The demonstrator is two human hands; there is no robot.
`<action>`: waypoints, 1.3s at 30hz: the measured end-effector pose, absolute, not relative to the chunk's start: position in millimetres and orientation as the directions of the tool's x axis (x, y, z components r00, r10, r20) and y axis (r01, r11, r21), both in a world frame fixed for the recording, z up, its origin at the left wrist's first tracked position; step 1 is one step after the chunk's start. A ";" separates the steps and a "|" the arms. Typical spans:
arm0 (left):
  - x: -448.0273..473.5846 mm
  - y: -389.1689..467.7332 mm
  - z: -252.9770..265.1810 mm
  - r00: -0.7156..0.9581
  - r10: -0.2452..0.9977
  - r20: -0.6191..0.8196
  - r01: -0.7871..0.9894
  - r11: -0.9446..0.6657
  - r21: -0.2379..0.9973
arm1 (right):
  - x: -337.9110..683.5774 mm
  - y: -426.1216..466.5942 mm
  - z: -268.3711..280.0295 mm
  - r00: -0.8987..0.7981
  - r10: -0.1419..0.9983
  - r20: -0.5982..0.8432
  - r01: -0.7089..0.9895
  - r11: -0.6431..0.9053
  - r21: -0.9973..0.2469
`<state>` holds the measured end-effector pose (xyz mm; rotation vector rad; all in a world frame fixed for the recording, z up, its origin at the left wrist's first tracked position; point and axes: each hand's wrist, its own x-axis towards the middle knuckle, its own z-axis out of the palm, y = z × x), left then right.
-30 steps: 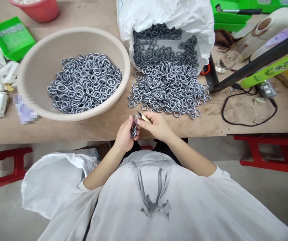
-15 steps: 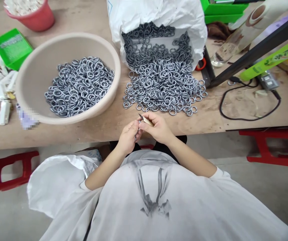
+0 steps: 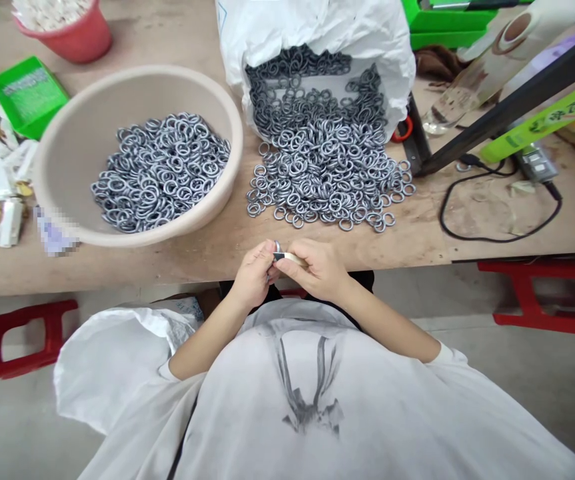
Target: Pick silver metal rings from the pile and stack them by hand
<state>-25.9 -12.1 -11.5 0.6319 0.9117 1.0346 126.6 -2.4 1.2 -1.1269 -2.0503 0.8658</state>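
Note:
Just over the table's front edge, my left hand (image 3: 255, 275) is closed on a grey ring (image 3: 277, 247), part of which shows above the fingertips. My right hand (image 3: 320, 268) grips a small knife (image 3: 292, 259) with a pale handle and a dark blade, its tip pointing left against the ring. Both hands nearly touch each other. Beyond them lies a heap of grey rings (image 3: 327, 173), spilling from a white sack (image 3: 312, 27). A beige basin (image 3: 67, 147) at the left holds many more rings.
White pieces (image 3: 0, 177), a green tray (image 3: 27, 97) and a red bucket (image 3: 80, 37) stand at the left. On the right are a black metal bar (image 3: 492, 107), a black cable (image 3: 447, 220) and a red stool (image 3: 547, 293). An open white bag (image 3: 102, 367) sits below the table.
My right hand has lowered slightly and turned the knife, so its blade now lies flatter and meets the ring. My left hand still holds the ring, which shows more.

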 end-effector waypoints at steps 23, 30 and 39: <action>-75.6 -10.6 -15.1 0.088 0.843 -0.531 -0.639 0.457 0.619 | 77.4 86.1 -10.9 -0.298 0.953 0.056 0.811 0.283 -0.511; -43.9 -3.5 -18.8 0.040 0.915 -0.401 -0.552 0.355 0.754 | 92.7 29.8 -6.6 -0.310 0.941 -0.137 0.006 -0.142 -0.990; -27.2 -8.2 -26.0 0.123 0.967 -0.224 -0.450 0.256 0.855 | 105.5 13.0 -5.9 -0.374 0.926 -0.053 -0.039 -0.073 -0.997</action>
